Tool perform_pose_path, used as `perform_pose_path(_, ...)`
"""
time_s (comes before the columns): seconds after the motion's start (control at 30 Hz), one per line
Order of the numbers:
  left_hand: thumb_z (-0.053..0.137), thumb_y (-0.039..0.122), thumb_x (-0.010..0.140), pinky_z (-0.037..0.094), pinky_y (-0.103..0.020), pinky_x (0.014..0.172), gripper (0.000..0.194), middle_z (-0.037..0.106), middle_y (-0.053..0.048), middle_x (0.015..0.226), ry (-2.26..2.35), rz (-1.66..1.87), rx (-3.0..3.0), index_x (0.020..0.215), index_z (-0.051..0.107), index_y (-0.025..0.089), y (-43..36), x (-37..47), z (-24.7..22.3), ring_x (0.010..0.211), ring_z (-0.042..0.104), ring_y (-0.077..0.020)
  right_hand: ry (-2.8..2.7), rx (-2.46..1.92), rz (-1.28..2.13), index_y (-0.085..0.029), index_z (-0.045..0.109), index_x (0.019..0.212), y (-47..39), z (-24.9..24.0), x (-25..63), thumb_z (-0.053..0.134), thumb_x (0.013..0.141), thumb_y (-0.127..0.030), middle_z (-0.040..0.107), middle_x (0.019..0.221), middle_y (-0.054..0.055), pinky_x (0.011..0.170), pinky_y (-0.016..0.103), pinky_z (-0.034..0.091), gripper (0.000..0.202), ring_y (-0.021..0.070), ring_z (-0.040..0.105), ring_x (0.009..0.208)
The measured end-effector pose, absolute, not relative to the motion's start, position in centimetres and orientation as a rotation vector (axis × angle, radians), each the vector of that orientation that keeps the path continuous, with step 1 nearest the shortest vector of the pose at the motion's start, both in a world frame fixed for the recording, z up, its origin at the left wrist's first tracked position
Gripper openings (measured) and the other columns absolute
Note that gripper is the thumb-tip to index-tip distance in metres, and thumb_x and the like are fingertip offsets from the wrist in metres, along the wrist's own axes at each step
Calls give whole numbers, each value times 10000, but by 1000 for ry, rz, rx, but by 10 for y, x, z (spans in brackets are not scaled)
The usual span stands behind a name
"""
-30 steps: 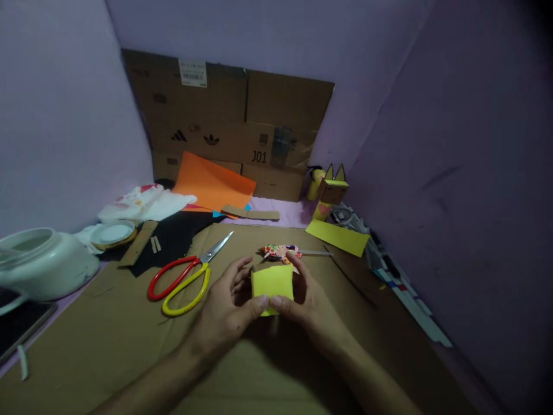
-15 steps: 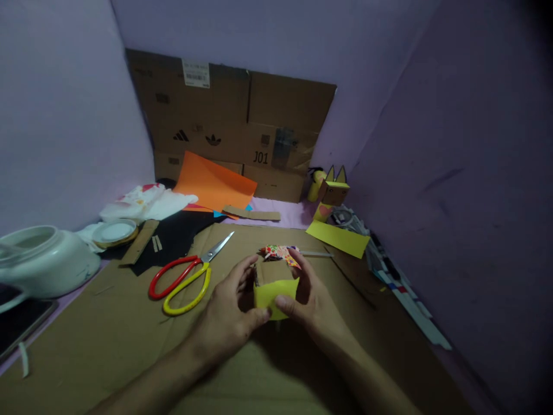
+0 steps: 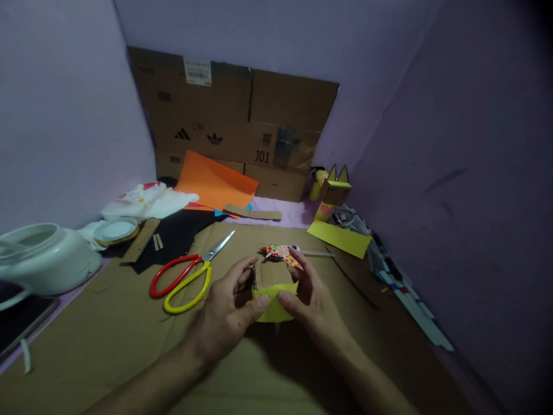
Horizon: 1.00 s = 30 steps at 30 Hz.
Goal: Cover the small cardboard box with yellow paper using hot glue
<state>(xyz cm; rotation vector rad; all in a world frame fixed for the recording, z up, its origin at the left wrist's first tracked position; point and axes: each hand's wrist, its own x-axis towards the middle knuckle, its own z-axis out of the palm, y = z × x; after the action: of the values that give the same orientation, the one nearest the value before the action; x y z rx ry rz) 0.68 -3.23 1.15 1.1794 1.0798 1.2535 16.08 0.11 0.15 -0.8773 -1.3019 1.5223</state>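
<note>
Between my hands is a small cardboard box with a strip of yellow paper across its near side. My left hand grips it from the left, its thumb pressing on the paper. On the other side, my right hand holds the box with its thumb on the paper too. The fingers behind the box are partly hidden. Just beyond lies a floral-patterned piece, with a thin grey strip sticking out to its right. Scissors with one red and one yellow handle lie spread to the left.
Cardboard covers the work surface. A white pot stands at the left near a dark phone-like slab. Orange paper leans on an upright cardboard sheet. A cardboard figure with ears and a yellow strip sit at the right.
My left thumb has shifted up the yellow paper, level with the right thumb. The paper's top edge sits slightly lower on the box. Both hands stay in place around it.
</note>
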Motion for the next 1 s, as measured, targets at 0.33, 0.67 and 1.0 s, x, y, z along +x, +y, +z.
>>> perform_pose_path(0.33,733,259,665,489,-321,818,558,623,-148,1138,964,1270,944,1154,497,132,-27,0,12,1038,586,-291,-1163,-757,1686,-216,336,1305,5,-1,164,786,584,-395,599,1089,112,805,373,473,868,256,605,950)
perform_pose_path(0.67,691,202,690,484,-316,806,483,649,-126,1077,784,1201,587,1145,548,125,-19,-7,17,968,605,-261,-1097,-700,1840,-174,618,1062,5,8,164,532,810,-477,634,1049,94,692,304,511,403,221,603,921)
perform_pose_path(1.0,728,268,667,505,-322,770,570,636,-164,1117,912,1167,716,1179,511,141,-23,3,9,909,639,-275,-1100,-783,1717,-197,587,960,-1,12,163,689,665,-475,625,885,47,689,310,472,418,217,598,821)
